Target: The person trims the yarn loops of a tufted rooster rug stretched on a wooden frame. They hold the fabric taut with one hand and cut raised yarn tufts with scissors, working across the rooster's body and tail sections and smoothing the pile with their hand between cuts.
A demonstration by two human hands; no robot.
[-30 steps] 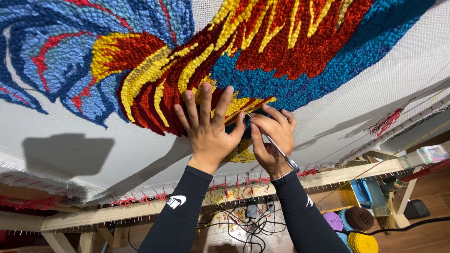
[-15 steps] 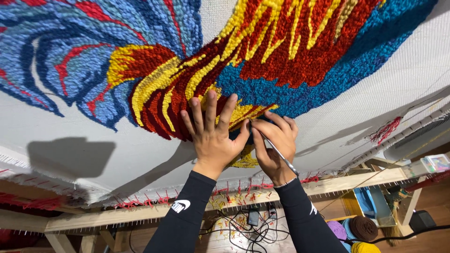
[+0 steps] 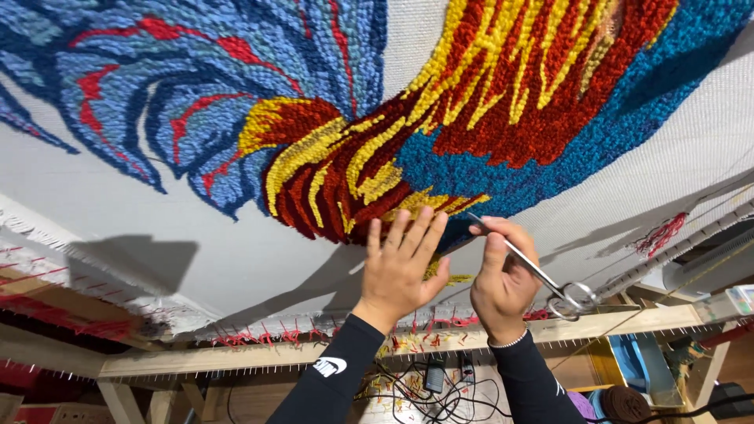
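While our left hand point(image 3: 399, 263) lies flat with fingers spread on the tufted red, yellow and blue yarn rug point(image 3: 440, 118) stretched on its white backing cloth point(image 3: 118, 212), our right hand point(image 3: 503, 275) is closed around slim steel scissors point(image 3: 525, 265). Their long axis slants from the loop handles, low near the cloth's lower right edge, up and left to the tip, which meets the pile at the lower border of the blue patch, just right of our left fingertips. Whether the blades are parted we cannot tell. Our right hand is the nearer one.
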